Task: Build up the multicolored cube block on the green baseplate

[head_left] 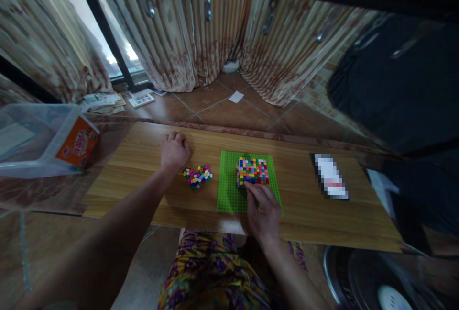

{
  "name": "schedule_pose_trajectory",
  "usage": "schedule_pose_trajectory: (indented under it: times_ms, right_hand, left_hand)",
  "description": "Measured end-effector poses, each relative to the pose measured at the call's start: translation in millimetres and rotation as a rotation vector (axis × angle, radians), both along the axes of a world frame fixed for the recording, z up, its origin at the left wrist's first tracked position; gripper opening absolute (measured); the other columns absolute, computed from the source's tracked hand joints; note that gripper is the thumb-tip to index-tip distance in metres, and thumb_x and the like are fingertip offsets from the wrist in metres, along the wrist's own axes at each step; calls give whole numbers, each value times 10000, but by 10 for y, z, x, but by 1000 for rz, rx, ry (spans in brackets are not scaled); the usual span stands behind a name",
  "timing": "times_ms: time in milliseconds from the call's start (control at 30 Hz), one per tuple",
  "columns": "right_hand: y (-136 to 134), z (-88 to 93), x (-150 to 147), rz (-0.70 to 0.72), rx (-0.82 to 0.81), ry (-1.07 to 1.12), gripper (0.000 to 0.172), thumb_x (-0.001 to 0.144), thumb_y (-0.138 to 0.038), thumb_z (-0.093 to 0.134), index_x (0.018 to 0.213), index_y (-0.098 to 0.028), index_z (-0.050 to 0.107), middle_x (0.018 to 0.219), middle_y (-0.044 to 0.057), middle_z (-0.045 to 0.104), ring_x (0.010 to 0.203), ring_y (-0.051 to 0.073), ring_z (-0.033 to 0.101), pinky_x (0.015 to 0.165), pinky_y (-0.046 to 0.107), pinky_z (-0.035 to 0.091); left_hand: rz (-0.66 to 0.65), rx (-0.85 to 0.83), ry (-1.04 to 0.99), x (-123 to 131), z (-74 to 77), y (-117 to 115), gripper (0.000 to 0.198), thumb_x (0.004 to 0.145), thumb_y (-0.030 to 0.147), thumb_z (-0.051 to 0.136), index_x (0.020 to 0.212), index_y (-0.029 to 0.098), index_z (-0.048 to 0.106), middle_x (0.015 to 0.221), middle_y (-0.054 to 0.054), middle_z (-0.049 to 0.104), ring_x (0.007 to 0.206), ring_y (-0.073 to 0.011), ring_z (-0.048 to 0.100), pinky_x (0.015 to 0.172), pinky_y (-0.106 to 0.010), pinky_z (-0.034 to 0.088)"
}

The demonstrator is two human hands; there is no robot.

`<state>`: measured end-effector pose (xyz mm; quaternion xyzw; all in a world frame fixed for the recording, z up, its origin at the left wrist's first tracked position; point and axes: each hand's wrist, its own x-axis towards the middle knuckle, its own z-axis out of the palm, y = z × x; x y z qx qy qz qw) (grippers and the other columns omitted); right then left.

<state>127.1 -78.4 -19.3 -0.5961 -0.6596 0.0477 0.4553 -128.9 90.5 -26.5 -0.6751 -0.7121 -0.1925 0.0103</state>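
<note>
Brick block [254, 169] is partly hidden by the right hand [264, 208], whose grip, like the left hand's [174, 150], is unclear.

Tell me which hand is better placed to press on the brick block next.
Probably the right hand: its fingertips are at the near edge of the brick block, above the green baseplate. The left hand is farther off, beside the loose bricks.

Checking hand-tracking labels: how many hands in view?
2: left hand beside the loose toy bricks; right hand at the near edge of the brick block, over the green studded baseplate. Others could be hidden.
</note>
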Motion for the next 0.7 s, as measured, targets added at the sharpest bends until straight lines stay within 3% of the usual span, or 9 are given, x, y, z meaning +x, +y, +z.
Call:
schedule_pose_trajectory:
  times_ms: [700]
  right_hand:
    - [40,-29,1,26,-10,2,248,961,-188,505,1021,-232,743,898,54,697,846,165,659,764,304,552]
  left_hand:
    - [-2,-8,-17,3,10,-4,319,904,268,395,1023,155,669,1179,-170,628,1144,-342,523,979,-484,392]
